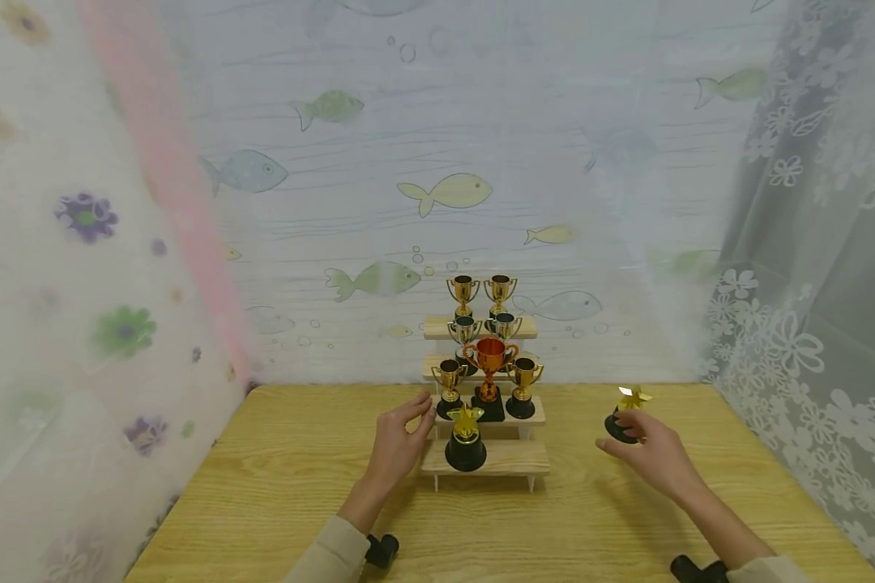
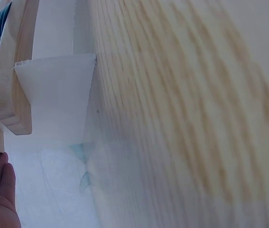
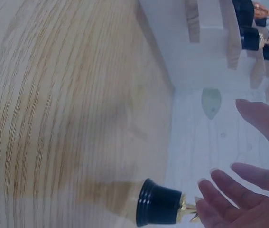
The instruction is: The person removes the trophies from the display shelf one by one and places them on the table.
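In the head view my left hand point(image 1: 401, 437) is beside the left end of a stepped wooden stand point(image 1: 510, 461), its fingertips close to a shelf edge. Whether they touch it I cannot tell. A gold star trophy point(image 1: 467, 437) on a black base is on the lowest step, nearest that hand. Away to the right, my right hand point(image 1: 656, 457) is at a second star trophy point(image 1: 616, 427), partly covering it. The right wrist view shows relaxed fingers point(image 3: 229, 194) by its star and the thumb well apart. The trophy's black base point(image 3: 158, 204) is near the tabletop; contact is unclear.
On the upper steps stand a bronze-coloured cup point(image 1: 491, 356), gold cups point(image 1: 522, 374) and silver cups point(image 1: 464, 328). The wooden table point(image 1: 292, 453) meets a fish-patterned curtain point(image 1: 379, 210) behind the stand. Flower-patterned curtains hang at both sides.
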`<state>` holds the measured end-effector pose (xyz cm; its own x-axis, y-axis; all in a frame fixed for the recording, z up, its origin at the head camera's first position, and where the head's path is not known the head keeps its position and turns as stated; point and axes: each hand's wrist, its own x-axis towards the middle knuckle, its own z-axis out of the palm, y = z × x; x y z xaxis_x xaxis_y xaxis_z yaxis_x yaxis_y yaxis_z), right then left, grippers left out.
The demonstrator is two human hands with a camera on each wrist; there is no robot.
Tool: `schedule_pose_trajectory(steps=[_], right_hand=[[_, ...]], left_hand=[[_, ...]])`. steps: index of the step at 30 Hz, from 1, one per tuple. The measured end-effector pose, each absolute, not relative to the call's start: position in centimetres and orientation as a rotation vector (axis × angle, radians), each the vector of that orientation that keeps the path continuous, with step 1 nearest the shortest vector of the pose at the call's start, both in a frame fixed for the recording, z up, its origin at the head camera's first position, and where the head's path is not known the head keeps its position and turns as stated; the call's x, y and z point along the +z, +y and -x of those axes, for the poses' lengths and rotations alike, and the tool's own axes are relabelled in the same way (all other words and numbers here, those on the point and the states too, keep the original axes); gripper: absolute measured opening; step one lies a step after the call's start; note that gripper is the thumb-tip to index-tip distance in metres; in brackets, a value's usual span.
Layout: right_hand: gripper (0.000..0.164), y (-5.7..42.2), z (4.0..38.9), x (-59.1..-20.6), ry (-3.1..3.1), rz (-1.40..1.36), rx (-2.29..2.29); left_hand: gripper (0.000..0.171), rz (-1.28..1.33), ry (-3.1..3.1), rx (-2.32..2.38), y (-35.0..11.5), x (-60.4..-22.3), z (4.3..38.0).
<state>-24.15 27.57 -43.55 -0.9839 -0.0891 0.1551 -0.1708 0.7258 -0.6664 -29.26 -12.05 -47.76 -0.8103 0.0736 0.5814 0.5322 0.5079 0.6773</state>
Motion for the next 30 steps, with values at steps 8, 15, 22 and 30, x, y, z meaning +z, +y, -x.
schedule_pose_trajectory(steps=[8, 15, 22, 30], right_hand=[[0.073, 26.0, 23.7, -43.3, -2.794, -0.262, 1.134], [0.066, 24.6, 23.3, -43.1, -2.74, -0.331, 1.149], [0.063, 23.4, 23.2, -43.5, -2.718, -0.362, 1.154], [0.064, 21.4, 22.8, -43.4, -2.714, -0.398, 1.172]], left_hand=[[0.03, 0.511, -2.268, -1.256, -12.1, -47.9, 29.4], [0.031, 0.505, -2.274, -1.274, -12.1, -47.8, 29.3], [0.03, 0.506, -2.276, -1.256, -12.1, -47.8, 29.2], [0.031, 0.503, -2.277, -1.269, -12.1, -47.8, 29.2]])
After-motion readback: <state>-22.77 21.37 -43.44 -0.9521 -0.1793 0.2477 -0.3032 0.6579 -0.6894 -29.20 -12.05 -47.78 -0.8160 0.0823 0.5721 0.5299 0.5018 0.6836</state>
